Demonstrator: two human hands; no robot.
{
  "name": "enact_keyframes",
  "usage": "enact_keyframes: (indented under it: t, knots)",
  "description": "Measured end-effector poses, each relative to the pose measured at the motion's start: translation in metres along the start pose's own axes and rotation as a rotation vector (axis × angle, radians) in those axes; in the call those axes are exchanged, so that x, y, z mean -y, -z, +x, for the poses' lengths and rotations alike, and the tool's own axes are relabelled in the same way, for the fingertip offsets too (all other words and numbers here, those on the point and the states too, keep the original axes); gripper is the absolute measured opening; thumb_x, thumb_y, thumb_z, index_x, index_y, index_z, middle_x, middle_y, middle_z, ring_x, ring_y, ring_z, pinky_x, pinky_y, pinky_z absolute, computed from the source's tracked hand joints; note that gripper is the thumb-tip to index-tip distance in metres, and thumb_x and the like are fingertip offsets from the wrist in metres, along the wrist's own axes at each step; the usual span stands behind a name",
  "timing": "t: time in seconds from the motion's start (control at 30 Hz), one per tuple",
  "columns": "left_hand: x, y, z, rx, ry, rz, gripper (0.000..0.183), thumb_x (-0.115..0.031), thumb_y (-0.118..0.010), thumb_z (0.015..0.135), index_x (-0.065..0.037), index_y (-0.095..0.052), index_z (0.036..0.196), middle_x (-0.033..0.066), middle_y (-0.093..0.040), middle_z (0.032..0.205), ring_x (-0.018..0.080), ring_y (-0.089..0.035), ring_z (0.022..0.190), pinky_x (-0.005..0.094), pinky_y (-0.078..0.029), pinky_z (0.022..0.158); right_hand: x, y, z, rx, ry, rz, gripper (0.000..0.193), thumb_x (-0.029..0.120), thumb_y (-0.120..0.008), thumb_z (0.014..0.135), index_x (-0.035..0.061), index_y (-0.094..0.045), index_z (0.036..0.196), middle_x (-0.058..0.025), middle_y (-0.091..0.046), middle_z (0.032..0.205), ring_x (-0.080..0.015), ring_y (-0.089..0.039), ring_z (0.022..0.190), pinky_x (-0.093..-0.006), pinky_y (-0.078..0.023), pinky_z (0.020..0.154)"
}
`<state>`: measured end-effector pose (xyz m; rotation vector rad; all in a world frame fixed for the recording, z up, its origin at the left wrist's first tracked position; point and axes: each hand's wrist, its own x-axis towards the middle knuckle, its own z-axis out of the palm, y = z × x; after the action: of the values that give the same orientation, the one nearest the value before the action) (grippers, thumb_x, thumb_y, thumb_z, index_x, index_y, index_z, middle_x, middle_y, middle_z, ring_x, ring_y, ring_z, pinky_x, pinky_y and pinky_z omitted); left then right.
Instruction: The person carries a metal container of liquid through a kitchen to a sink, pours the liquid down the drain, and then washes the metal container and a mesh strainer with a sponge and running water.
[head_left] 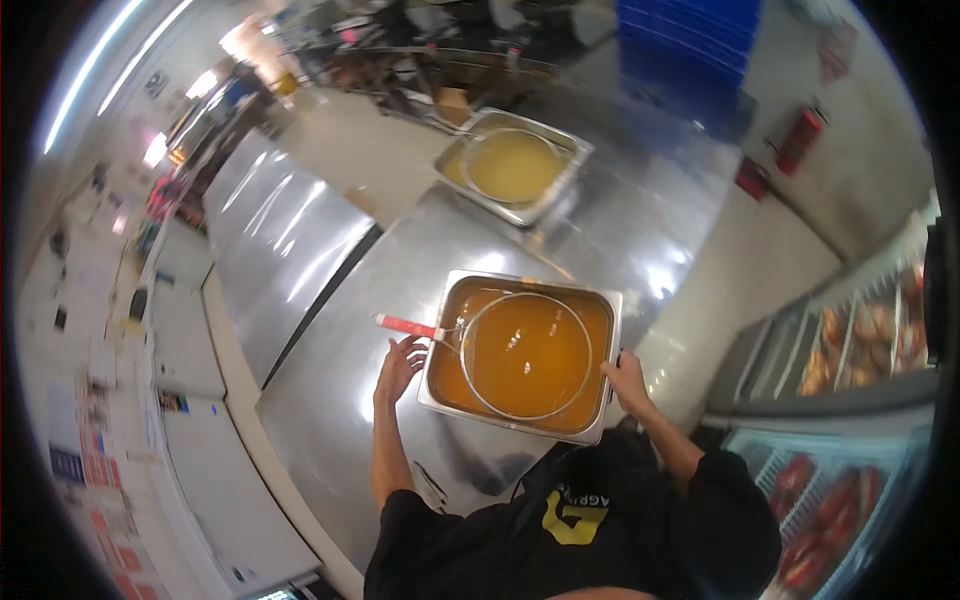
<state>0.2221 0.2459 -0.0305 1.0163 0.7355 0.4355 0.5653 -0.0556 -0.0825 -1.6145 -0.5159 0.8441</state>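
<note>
Steel pan (590,291) of amber liquid sits at the centre of the frame, over the worktable (330,420); whether its base rests on the metal, I cannot tell. My right hand (624,380) is clamped on the pan's right rim, thumb over the edge. My left hand (402,368) is just beside the pan's left wall with its fingers apart and slightly curled; I cannot tell whether their tips touch the steel.

Between my hands a strainer with a round wire hoop (527,294) lies across the pan, and its red handle (405,326) sticks out past the left rim, above my left fingers. Farther along the table, at the upper centre of the frame, stands a second pan (556,188) with pale yellow liquid and another hoop. Blue crates (690,40) are stacked at upper right, and a red fire extinguisher (798,143) is near the right edge.
</note>
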Motion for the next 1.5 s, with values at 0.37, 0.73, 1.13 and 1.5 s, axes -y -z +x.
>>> enact_keyframes:
  t: [0.37, 0.73, 1.13, 1.5]
  knots:
    - [0.068, -0.161, 0.025, -0.073, -0.202, 0.126, 0.058, -0.037, -0.049, 0.093, 0.007, -0.040, 0.130, 0.0123, -0.053, 0.123, 0.0188, -0.054, 0.108, 0.0314, -0.042, 0.095, 0.056, 0.088, -0.053, -0.442, 0.011, 0.088, 0.035, -0.003, -0.056, 0.072, -0.0023, -0.055, 0.106, 0.0007, -0.056, 0.070, -0.0053, -0.048, 0.061, -0.0206, -0.040, 0.058]
    - [0.099, -0.302, 0.079, -0.025, -0.229, 0.112, 0.048, -0.017, -0.052, 0.087, 0.010, -0.046, 0.125, 0.0146, -0.058, 0.116, 0.0190, -0.057, 0.103, 0.0300, -0.044, 0.091, 0.023, 0.223, -0.050, -0.500, -0.035, 0.325, 0.059, -0.005, -0.056, 0.071, -0.0037, -0.047, 0.130, 0.0021, -0.062, 0.077, -0.0021, -0.051, 0.064, -0.0166, -0.040, 0.063]
    - [0.119, -0.503, 0.209, 0.085, -0.204, 0.194, 0.048, -0.019, -0.051, 0.087, 0.011, -0.046, 0.125, 0.0159, -0.058, 0.115, 0.0209, -0.057, 0.104, 0.0313, -0.043, 0.092, 0.033, 0.423, 0.029, -0.570, -0.041, 0.436, 0.057, -0.008, -0.055, 0.070, -0.0057, -0.049, 0.127, 0.0000, -0.064, 0.084, -0.0028, -0.053, 0.068, -0.0178, -0.044, 0.063]
    - [0.120, -0.713, 0.442, 0.279, -0.184, 0.290, 0.039, -0.016, -0.051, 0.088, 0.008, -0.053, 0.119, 0.0107, -0.061, 0.108, 0.0141, -0.058, 0.094, 0.0259, -0.044, 0.084, 0.032, 0.612, 0.170, -0.822, 0.023, 0.439, 0.059, -0.006, -0.055, 0.072, -0.0116, -0.042, 0.129, -0.0085, -0.066, 0.100, -0.0088, -0.061, 0.084, -0.0217, -0.047, 0.077]
